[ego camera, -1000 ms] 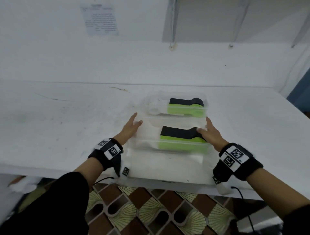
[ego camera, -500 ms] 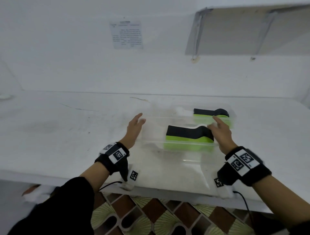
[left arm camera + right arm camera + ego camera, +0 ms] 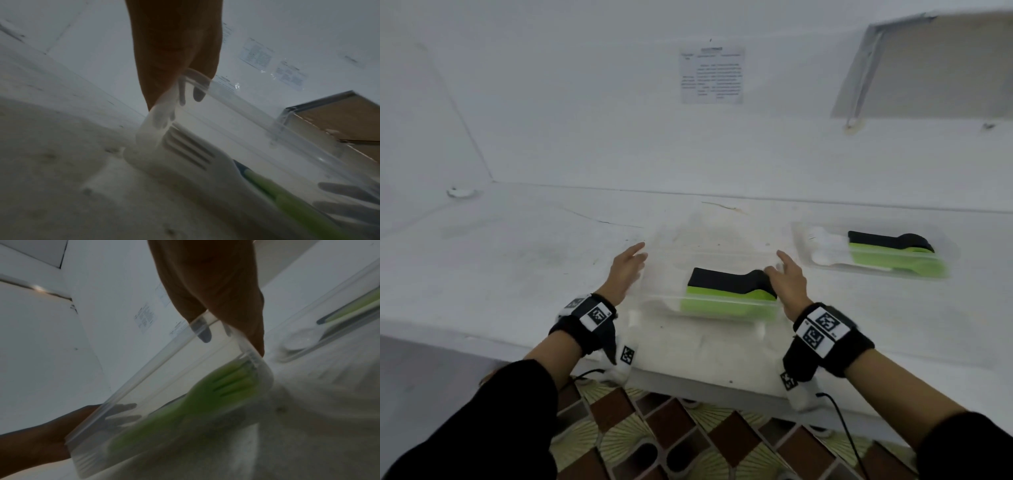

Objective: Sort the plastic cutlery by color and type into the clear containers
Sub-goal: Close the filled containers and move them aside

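A clear container [image 3: 664,303] sits between my hands on the white table [image 3: 517,260]. It holds stacked black forks [image 3: 726,279] over green forks [image 3: 726,305]; white forks [image 3: 185,151] lie at its left end. My left hand [image 3: 626,270] presses flat against the left end wall with straight fingers. My right hand [image 3: 787,277] presses the right end the same way, its fingertips showing through the plastic in the right wrist view. A second clear container [image 3: 803,240] stands further back on the right with white spoons [image 3: 825,246], black spoons [image 3: 887,240] and green spoons [image 3: 893,263].
The table's front edge [image 3: 688,380] runs just in front of my wrists, with patterned floor tiles [image 3: 654,435] below. A paper sheet [image 3: 711,75] hangs on the back wall. A small round white object [image 3: 460,192] lies at the table's back left corner.
The near container has shifted left between both hands, away from the spoon container, which now stands back and to the right instead of directly behind. My view has tilted up.
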Demonstrator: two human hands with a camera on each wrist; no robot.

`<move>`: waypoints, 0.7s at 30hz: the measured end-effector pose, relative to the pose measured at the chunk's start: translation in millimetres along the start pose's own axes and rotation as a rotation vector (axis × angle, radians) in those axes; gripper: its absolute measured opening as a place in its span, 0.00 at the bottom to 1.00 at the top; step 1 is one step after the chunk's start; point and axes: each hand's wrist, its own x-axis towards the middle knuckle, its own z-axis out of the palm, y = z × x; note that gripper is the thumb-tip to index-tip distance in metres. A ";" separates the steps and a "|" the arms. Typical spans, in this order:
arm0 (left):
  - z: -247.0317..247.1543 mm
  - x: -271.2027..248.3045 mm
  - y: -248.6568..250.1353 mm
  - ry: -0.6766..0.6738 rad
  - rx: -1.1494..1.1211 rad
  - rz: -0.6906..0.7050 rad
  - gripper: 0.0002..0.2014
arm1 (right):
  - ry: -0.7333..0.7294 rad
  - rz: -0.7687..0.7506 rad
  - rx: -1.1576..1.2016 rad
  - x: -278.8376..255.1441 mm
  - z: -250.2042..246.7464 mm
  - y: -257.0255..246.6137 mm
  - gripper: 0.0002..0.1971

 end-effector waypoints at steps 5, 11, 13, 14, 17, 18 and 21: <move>-24.4 5.9 -3.4 0.042 -0.001 -0.016 0.19 | -0.025 -0.008 -0.055 0.5 29.0 3.1 0.26; -30.1 7.6 -10.4 0.048 0.011 -0.033 0.18 | -0.014 -0.006 -0.063 4.7 38.9 7.7 0.25; -30.8 8.3 -11.7 0.041 0.025 -0.030 0.19 | -0.015 -0.009 -0.067 5.8 38.2 9.0 0.25; -31.0 7.6 -11.2 0.034 0.049 -0.020 0.19 | -0.027 -0.007 -0.070 5.4 37.0 9.5 0.26; -33.1 9.8 -11.6 0.055 0.334 0.103 0.18 | -0.091 0.001 -0.094 5.0 30.4 8.0 0.27; -32.5 9.5 -10.3 0.079 0.460 0.177 0.18 | -0.103 -0.001 -0.106 5.6 26.1 6.1 0.27; -18.2 2.2 1.0 0.104 0.586 0.366 0.16 | -0.088 -0.033 -0.146 10.0 4.6 -1.5 0.26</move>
